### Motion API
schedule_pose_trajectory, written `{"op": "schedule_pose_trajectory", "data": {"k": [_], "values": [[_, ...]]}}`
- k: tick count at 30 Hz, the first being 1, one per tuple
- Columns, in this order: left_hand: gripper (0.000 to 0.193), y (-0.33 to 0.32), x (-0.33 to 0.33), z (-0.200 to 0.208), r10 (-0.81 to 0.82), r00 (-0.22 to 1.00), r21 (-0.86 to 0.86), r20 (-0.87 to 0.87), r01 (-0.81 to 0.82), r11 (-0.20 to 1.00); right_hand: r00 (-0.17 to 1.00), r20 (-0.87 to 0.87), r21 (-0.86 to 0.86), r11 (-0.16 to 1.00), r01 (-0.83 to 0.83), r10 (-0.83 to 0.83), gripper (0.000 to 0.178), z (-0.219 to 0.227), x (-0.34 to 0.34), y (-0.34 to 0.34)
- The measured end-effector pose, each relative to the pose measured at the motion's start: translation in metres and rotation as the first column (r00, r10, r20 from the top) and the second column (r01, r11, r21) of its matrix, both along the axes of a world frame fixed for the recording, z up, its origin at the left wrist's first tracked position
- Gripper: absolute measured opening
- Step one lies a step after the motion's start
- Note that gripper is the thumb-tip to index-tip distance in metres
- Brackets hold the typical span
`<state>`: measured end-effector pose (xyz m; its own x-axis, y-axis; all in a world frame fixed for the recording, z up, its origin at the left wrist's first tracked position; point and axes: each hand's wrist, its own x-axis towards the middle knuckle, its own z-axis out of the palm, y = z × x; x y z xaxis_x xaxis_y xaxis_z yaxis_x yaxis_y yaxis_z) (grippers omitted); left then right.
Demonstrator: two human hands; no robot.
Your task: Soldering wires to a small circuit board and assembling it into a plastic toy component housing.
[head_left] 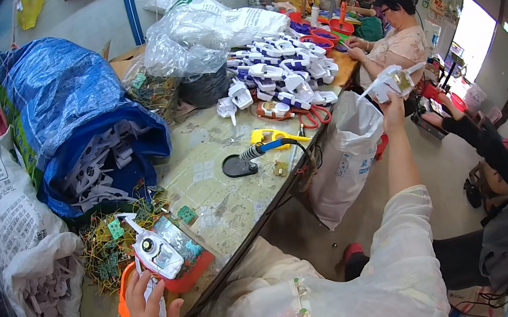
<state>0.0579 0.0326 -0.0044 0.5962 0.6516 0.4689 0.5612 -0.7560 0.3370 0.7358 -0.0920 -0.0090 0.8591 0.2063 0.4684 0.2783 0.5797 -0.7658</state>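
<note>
My right hand (pixel 394 108) is raised over the aisle at the right, its fingers closed round a white plastic housing (pixel 393 84) with a yellowish circuit board inside. At the table's near left, my left hand (pixel 151 310) is open, thumb apart from the fingers. Just beyond those fingers is a white plastic piece (pixel 154 295), partly hidden, beside an orange container (pixel 125 292). A white housing with a round black part (pixel 161 255) lies on a red-edged box (pixel 193 270). Tangled wires with green circuit boards (pixel 102 246) are heaped next to it.
A soldering iron (pixel 256 150) rests in its stand (pixel 239 165) near a yellow tool (pixel 273 135) and red-handled scissors (pixel 319 116). White-and-purple housings (pixel 284 68) are piled beyond. A blue sack (pixel 68 112) and white sacks (pixel 29 252) flank the table. Co-workers (pixel 396 43) sit at the right.
</note>
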Motion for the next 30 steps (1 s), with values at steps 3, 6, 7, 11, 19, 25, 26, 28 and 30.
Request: {"op": "schedule_pose_trajectory", "data": {"k": [3, 6, 7, 11, 19, 25, 26, 28, 30], "values": [[0.040, 0.000, -0.005, -0.002, -0.006, 1.000, -0.002, 0.030, 0.006, 1.000, 0.999, -0.032, 0.001, 0.999, 0.036, -0.036, 0.029, -0.008, 0.009, 0.000], [0.040, 0.000, -0.009, -0.004, 0.001, 0.998, -0.006, 0.068, -0.001, 1.000, 0.998, -0.049, 0.005, 0.999, 0.041, -0.041, 0.030, -0.023, 0.038, -0.003], [0.040, -0.002, -0.012, -0.005, 0.005, 0.997, -0.013, 0.083, -0.004, 1.000, 0.998, -0.055, 0.005, 0.999, 0.032, -0.031, 0.030, -0.022, 0.035, 0.000], [0.040, 0.002, -0.016, -0.002, -0.004, 0.998, 0.011, 0.067, 0.004, 1.000, 0.992, -0.120, 0.036, 0.999, -0.040, 0.044, 0.036, -0.024, 0.048, -0.005], [0.025, 0.015, -0.030, -0.002, 0.057, 0.995, 0.055, 0.085, -0.062, 0.997, 0.936, -0.171, -0.126, 0.949, 0.289, -0.307, 0.033, 0.006, 0.025, 0.008], [0.017, 0.026, -0.007, 0.008, 0.057, 0.980, 0.023, 0.190, -0.063, 0.998, 0.608, 0.704, 0.119, 0.906, 0.407, -0.366, 0.020, 0.043, -0.246, 0.041], [0.017, 0.028, -0.002, 0.006, 0.087, 0.977, 0.004, 0.193, -0.089, 0.996, 0.556, 0.703, 0.078, 0.826, 0.558, -0.442, 0.019, 0.026, -0.278, 0.059], [0.015, 0.037, 0.006, 0.006, 0.063, 0.969, -0.005, 0.238, -0.064, 0.998, 0.497, 0.764, 0.025, 0.788, 0.615, -0.412, 0.015, 0.000, -0.285, 0.054], [0.013, 0.042, 0.021, 0.012, 0.151, 0.973, -0.019, 0.172, -0.150, 0.989, 0.523, 0.814, 0.119, 0.954, 0.276, -0.253, 0.012, -0.020, -0.301, 0.053]]}}
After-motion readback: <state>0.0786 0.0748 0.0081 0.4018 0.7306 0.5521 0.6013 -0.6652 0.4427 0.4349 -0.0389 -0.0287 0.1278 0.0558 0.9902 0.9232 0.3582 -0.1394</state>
